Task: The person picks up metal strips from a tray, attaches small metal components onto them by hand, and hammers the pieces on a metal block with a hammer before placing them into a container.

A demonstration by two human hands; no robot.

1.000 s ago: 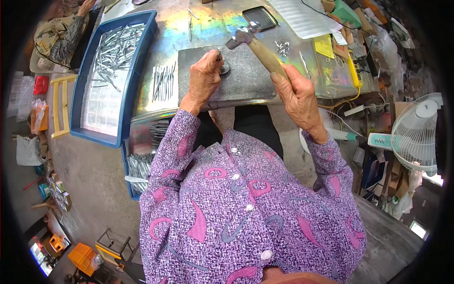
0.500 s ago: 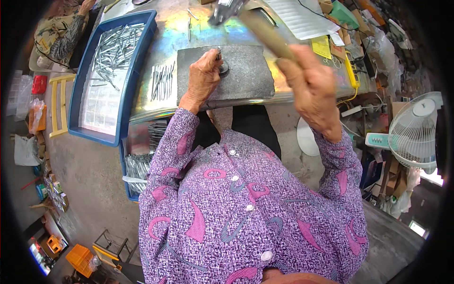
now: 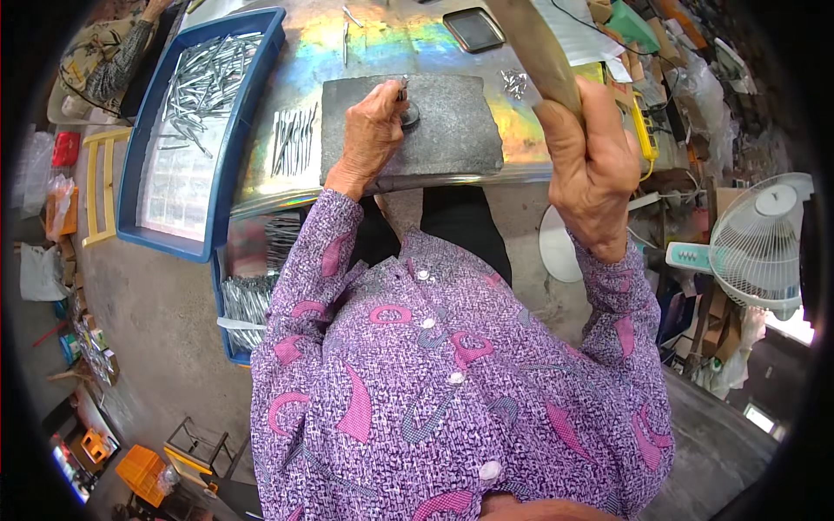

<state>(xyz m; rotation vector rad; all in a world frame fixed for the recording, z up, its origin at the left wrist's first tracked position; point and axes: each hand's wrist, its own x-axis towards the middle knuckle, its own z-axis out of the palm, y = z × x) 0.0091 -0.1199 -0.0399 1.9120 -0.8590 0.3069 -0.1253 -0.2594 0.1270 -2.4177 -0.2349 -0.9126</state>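
Note:
My right hand point(image 3: 595, 169) is wrapped round the wooden handle of a hammer point(image 3: 543, 56), raised above the table. The hammer's head lies outside the picture. On the left part of a grey stone slab point(image 3: 456, 130) rests my left hand point(image 3: 372, 126), its thumb and fingers pinched on a small dark metal piece point(image 3: 403, 90). My fingers hide most of that piece. Just right of them, a round dark metal disc point(image 3: 411, 115) lies on the slab. Thin metal strips point(image 3: 295, 141) are laid side by side left of the slab.
A blue tray point(image 3: 224, 174) of loose metal strips stands at the left. Small shiny bits point(image 3: 513, 83) and a dark rectangular tray point(image 3: 473, 29) lie beyond the slab. A yellow power strip point(image 3: 645, 130) and a fan point(image 3: 760, 247) are at right. Another person's sleeve point(image 3: 122, 69) shows far left.
My right hand has lifted the hammer, and its head has passed out of the picture at the top. My left hand keeps its pinch on the slab.

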